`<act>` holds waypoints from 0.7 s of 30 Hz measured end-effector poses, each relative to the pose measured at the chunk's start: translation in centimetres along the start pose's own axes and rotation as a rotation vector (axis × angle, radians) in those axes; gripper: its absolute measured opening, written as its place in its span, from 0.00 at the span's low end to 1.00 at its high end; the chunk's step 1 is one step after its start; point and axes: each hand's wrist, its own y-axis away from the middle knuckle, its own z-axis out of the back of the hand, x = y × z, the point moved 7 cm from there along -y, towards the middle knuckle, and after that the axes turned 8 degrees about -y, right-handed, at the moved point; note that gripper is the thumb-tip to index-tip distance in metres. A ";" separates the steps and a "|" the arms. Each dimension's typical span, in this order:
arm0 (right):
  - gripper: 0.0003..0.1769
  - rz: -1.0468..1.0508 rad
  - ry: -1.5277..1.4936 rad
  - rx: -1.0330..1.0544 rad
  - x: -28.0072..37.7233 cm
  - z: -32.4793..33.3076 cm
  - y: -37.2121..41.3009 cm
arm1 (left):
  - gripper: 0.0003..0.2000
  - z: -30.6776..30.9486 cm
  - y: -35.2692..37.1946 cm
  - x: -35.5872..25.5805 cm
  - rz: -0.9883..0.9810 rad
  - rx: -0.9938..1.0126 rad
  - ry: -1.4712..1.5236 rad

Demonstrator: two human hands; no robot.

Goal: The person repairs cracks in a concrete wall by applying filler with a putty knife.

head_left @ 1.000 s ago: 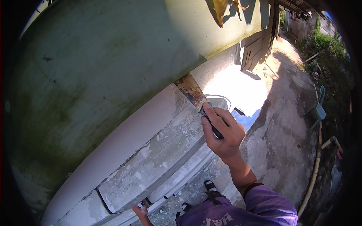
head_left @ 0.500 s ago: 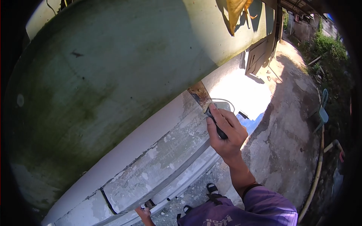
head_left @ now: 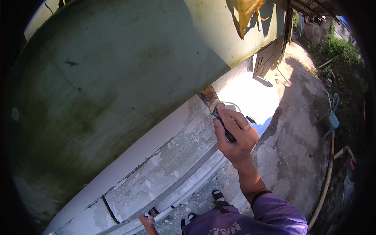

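My right hand (head_left: 237, 135) grips the black handle of a putty knife (head_left: 210, 96), thumb and index finger pressed along it. The knife's wide, rust-stained blade points up and left; its far end goes out of sight behind the lower edge of a large, greenish curved surface (head_left: 129, 66). Below the blade runs a pale wall ledge (head_left: 164, 164) with patchy, flaking paint. Low in the view, my left hand (head_left: 147, 223) is at the ledge's lower edge, its fingers curled by a small pale and dark object that I cannot make out.
A yellow dry leaf (head_left: 244, 17) hangs at the top. To the right lie a concrete path (head_left: 290, 145), a pale green plastic chair (head_left: 333, 117) and a long pipe (head_left: 327, 188). A brightly sunlit patch (head_left: 250, 94) is behind the knife. My sandalled feet show below.
The knife blade has slid slightly further behind the greenish surface, so less of it shows. The view has shifted a little; both hands stay nearly in place.
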 end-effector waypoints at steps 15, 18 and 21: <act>0.24 -0.008 -0.011 -0.049 0.5 -0.5 -0.3 | 0.40 0.2 -0.6 -2.5 -0.015 -0.093 0.006; 0.24 0.021 0.004 -0.078 1.1 -0.4 -2.0 | 0.40 0.3 -0.6 -3.6 -0.043 -0.111 -0.034; 0.24 -0.038 0.010 0.005 1.0 -0.2 0.1 | 0.41 0.7 -1.1 -4.7 -0.097 -0.161 -0.028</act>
